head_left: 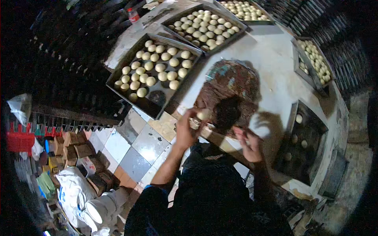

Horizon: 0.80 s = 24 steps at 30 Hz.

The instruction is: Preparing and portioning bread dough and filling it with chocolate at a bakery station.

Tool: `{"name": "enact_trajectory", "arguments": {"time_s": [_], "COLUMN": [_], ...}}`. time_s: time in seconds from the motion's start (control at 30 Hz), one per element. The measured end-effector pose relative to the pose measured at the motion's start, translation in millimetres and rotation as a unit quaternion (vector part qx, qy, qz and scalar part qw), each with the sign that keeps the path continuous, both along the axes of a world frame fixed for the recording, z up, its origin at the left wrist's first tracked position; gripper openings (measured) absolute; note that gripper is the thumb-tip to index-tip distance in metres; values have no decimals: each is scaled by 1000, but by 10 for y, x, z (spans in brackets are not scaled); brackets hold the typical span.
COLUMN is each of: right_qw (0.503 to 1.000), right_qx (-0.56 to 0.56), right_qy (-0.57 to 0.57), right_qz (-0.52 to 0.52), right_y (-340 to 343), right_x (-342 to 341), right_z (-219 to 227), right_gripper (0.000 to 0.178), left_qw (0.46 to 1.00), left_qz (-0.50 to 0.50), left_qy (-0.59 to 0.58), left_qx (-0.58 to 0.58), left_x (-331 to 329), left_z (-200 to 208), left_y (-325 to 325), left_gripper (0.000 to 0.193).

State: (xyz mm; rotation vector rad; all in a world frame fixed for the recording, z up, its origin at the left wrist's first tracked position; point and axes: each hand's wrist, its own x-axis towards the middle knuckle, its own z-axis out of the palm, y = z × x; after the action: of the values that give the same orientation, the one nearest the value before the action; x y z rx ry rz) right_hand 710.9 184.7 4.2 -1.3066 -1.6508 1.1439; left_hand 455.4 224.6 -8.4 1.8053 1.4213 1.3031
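My left hand (186, 129) is closed round a pale, round dough ball (203, 114) at the near edge of the table. Just beyond both hands lies a broad mound of dark brown, paste-like filling (244, 80), with a bluish-green patch on its far left part. To the right, my right hand (250, 144) is held at the mound's near edge with its fingers apart, and no object shows in it. A dark tray (115, 83) to the left of the mound carries many pale dough balls in loose rows.
More trays of dough balls stand behind, one tray (240, 30) at the far middle. A dark tray (311, 145) at right holds several balls. Slatted racks (315, 15) flank the table (275, 74). Cartons (75, 151) and a white bucket (96, 210) stand lower left on the tiled floor (147, 143).
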Motion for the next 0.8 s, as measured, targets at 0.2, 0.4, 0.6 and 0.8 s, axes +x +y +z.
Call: {"name": "enact_trajectory", "arguments": {"time_s": [0.2,0.4,0.6,0.8], "right_qw": [975,944,964,931], "right_qx": [54,316,260,300], "right_qy": [208,-16,31,144], "right_qz": [-49,98,-45,-150], "right_y": [-154,-425,-758,-973], "right_x": [136,790,687,-151], "right_z": [602,700,884,597], "right_gripper": [34,53,46,15], "left_qw": [988,862,991,978], "left_qz": [-150,-216,-99,-186], "left_qy": [-31,-447,-95,-81], "left_qx": [19,-108,4,46], "left_x": [1145,1731,1724,1316], "left_z": [710,806,724,811], "left_y": [-491,-951,-1223,-1444], "left_gripper": [85,66,33,53]}}
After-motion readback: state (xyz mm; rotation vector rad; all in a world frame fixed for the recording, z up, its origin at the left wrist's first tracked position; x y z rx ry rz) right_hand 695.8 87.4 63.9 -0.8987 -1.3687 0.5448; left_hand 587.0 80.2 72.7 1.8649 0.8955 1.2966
